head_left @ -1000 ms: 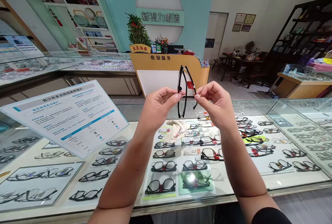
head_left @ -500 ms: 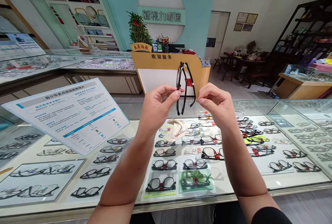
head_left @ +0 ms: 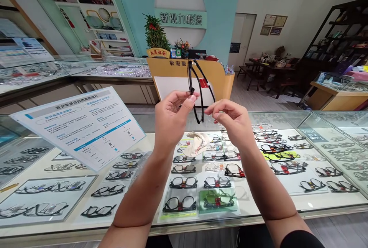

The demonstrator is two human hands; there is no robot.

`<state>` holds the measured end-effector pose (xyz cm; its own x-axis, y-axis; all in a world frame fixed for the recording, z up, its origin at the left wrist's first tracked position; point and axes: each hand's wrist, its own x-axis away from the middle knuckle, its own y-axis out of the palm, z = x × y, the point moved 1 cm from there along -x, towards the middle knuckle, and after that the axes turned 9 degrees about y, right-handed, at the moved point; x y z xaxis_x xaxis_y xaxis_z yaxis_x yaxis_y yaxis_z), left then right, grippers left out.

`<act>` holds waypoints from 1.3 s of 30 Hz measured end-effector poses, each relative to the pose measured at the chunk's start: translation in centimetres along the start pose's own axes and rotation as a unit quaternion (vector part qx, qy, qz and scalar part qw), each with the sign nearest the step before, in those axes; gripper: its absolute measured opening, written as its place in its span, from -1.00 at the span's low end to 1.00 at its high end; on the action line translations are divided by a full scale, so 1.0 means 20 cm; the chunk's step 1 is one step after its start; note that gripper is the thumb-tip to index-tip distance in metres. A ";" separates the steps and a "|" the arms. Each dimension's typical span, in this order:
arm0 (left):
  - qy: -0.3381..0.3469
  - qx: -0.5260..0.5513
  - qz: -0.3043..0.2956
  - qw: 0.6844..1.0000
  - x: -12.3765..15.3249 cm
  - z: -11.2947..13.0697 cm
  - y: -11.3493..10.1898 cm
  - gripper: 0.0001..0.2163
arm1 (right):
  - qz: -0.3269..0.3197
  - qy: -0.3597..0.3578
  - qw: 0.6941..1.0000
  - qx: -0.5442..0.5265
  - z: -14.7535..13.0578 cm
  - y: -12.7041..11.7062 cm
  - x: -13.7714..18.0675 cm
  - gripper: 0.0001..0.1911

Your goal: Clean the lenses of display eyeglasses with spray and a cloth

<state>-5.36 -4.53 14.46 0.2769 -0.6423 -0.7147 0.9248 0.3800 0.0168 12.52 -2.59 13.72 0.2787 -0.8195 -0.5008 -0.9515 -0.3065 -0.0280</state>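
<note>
A pair of black-framed glasses (head_left: 196, 91) with a small red tag is held upright above the glass display counter (head_left: 287, 206). My left hand (head_left: 171, 119) pinches the frame near its left side between thumb and fingers. My right hand (head_left: 230, 123) is curled just to the right and below, its fingertips at the lower end of one temple arm. A crumpled beige cloth (head_left: 197, 144) lies on the counter glass under my hands.
Several rows of glasses lie under the counter glass. A tilted white information sheet (head_left: 80, 125) stands at the left. A yellow cashier desk (head_left: 186, 77) with a potted plant (head_left: 153, 37) is behind. More glass cases stand left and right; dark shelves at far right.
The glasses have shifted left and slightly up with my left hand. My right hand has lowered and moved left, its fingers now at the lower temple end.
</note>
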 end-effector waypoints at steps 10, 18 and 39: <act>-0.001 0.007 -0.006 1.000 0.00 -0.02 0.00 -0.78 | 0.055 -0.049 0.997 0.024 0.02 -0.05 -0.02 -0.82; 0.008 0.030 -0.044 0.999 0.01 -0.02 0.00 -0.79 | 0.122 -0.106 0.984 0.076 0.04 -0.13 -0.06 -0.85; -0.025 0.006 -0.121 0.992 0.02 0.02 0.03 -0.74 | 0.088 -0.097 0.974 0.185 0.05 -0.06 -0.05 -0.78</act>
<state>-4.58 -4.76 14.46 0.0586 -0.7462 -0.6631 0.9690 0.2022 -0.1420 13.34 -0.94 13.40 0.1119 -0.7262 -0.6784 -0.9743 0.0541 -0.2187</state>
